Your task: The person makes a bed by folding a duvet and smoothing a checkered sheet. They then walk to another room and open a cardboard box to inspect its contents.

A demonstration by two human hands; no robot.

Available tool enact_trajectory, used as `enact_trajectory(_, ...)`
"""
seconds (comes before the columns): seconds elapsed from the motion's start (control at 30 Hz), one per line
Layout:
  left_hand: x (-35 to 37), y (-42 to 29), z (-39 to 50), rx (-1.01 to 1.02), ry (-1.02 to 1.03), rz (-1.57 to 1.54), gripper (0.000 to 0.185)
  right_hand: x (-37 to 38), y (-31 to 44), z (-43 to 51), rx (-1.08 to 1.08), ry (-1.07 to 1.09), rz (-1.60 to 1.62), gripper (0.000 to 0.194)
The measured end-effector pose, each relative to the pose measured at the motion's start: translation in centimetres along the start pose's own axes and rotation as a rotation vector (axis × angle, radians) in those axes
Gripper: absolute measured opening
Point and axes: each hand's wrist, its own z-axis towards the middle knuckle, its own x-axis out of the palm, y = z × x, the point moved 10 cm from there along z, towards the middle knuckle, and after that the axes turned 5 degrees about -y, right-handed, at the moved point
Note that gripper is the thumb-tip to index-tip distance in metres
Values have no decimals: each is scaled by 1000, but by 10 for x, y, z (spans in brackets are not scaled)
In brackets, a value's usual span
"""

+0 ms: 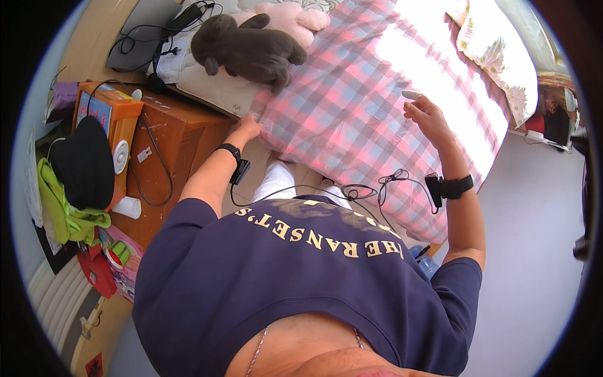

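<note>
A pink, blue and white checked bed cover (pixel 330 136) spreads over the bed before me. My left hand (pixel 248 127) is at its near left corner, beside the mattress edge; the fingers are bent, and whether they grip the cloth is unclear. Above the cover's right part, my right hand (pixel 427 118) hangs raised with nothing held; one fingertip has a pale wrapping (pixel 411 94). A dark grey plush toy (pixel 249 49) lies on the bed's left side, against a pink plush (pixel 301 21). Black straps with small devices circle both wrists.
At left stands a wooden cabinet (pixel 188 127) with an orange box (pixel 127 113), a black cap (pixel 85 165) and green cloth (pixel 66 212). A grey laptop (pixel 141 33) and cables lie at upper left. A thin black cable (pixel 282 188) runs between my wrists. Floral bedding (pixel 499 61) lies at upper right.
</note>
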Motion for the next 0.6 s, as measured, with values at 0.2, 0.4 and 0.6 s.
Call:
enact_trajectory(0.2, 2, 41, 76, -110, -98, 27, 62, 60, -99, 39, 219, 18, -76, 40)
enact_trajectory(0.4, 23, 34, 112, 2, -80, -2, 28, 163, -195, 9, 384, 172, 75, 32)
enact_trajectory(0.6, -65, 14, 103, 49, -397, 342, 19, 205, -239, -18, 441, 259, 110, 40)
